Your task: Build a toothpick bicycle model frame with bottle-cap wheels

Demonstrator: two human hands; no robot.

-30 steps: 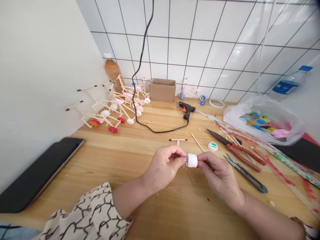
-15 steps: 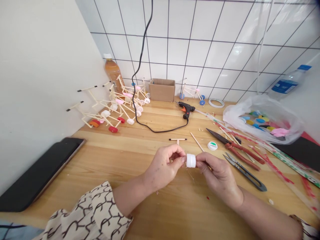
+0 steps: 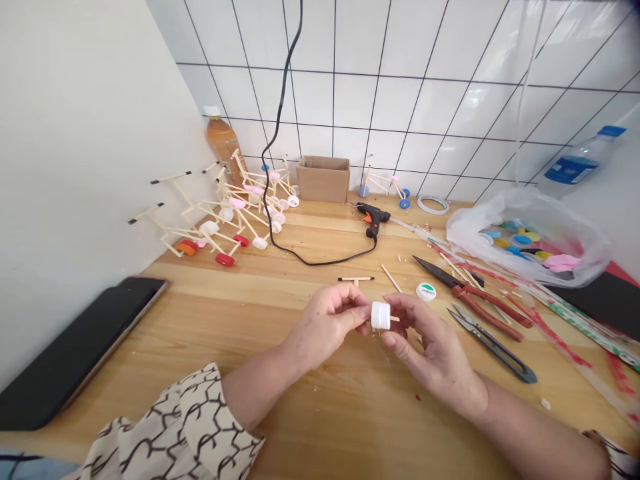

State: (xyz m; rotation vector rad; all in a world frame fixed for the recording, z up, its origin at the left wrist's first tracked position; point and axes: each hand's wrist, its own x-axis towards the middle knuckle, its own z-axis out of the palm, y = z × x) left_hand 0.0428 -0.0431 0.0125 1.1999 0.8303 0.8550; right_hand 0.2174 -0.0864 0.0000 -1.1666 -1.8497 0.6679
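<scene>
My left hand (image 3: 325, 327) pinches at the left side of a pair of white bottle caps (image 3: 381, 316), set together on a thin wooden stick. The stick's short end (image 3: 395, 319) juts out to the right of the caps. Whether the left fingers grip the stick itself or the cap's edge is hidden. Close by on the right, my right hand (image 3: 433, 353) has its thumb and fingers apart, around the stick's end without gripping it. Just beyond the hands lies a T-shaped stick piece (image 3: 356, 279) with dark tips. A loose white cap with a green mark (image 3: 426, 291) and another stick (image 3: 391, 278) lie nearby.
Pliers (image 3: 470, 297) and thread snips (image 3: 493, 343) lie at right, near a plastic bag of coloured caps (image 3: 475, 230). A black glue gun (image 3: 371, 219) with its cord is further back. Several stick-and-cap models (image 3: 235, 207) stand left, behind a black tablet-like slab (image 3: 80, 350).
My right fingers have let go and spread away from the caps' right side, so the stick's end now shows. My left hand keeps its pinch, almost in the same place.
</scene>
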